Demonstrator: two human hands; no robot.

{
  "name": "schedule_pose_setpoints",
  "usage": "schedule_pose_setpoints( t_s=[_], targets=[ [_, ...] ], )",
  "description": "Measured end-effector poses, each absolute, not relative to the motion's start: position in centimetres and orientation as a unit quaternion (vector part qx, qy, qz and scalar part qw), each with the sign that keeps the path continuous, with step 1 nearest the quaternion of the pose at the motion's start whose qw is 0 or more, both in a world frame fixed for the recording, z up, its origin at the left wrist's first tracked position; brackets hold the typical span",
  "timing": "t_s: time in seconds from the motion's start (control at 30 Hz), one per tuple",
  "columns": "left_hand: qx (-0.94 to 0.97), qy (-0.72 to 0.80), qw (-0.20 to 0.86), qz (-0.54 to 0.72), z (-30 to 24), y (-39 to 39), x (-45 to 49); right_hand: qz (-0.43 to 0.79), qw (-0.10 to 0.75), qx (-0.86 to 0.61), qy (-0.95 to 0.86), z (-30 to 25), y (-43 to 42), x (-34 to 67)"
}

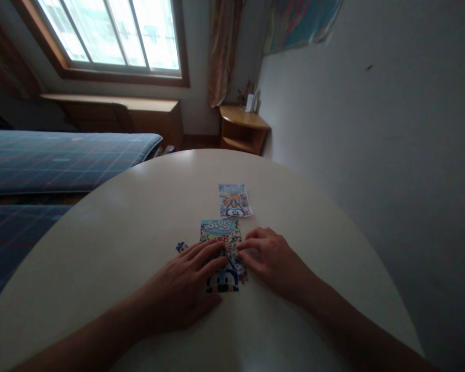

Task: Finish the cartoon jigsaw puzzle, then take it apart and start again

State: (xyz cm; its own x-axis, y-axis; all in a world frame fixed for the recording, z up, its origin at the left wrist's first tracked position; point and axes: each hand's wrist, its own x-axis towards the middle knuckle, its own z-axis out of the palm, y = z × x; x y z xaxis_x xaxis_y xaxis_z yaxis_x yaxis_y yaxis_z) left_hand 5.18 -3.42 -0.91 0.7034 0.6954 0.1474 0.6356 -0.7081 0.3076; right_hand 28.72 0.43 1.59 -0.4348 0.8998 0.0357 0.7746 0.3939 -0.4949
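Your left hand lies flat, fingers outstretched and gripping nothing visible, across the jigsaw puzzle on the worktop just below the frame's centre, while your right hand, half curled, rests at the puzzle's right edge, whether pinching anything you cannot tell.

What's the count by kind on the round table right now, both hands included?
Picture sheet: 1
Puzzle, partly covered by the hands: 1
Small loose piece left of the puzzle: 1
Hands, left hand and right hand: 2
Total: 5 visible; anything hidden beneath the hands can't be counted.
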Motion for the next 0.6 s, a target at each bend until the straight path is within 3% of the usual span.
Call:
schedule_pose_setpoints(
  t_s=[0.6],
  targets=[
    [0.919, 0.356, 0.124, 0.116, -0.7, -3.4, 5.2, 0.281, 0.126, -0.587, -0.749, 2.1, -0.2, 27.5]
  ],
)
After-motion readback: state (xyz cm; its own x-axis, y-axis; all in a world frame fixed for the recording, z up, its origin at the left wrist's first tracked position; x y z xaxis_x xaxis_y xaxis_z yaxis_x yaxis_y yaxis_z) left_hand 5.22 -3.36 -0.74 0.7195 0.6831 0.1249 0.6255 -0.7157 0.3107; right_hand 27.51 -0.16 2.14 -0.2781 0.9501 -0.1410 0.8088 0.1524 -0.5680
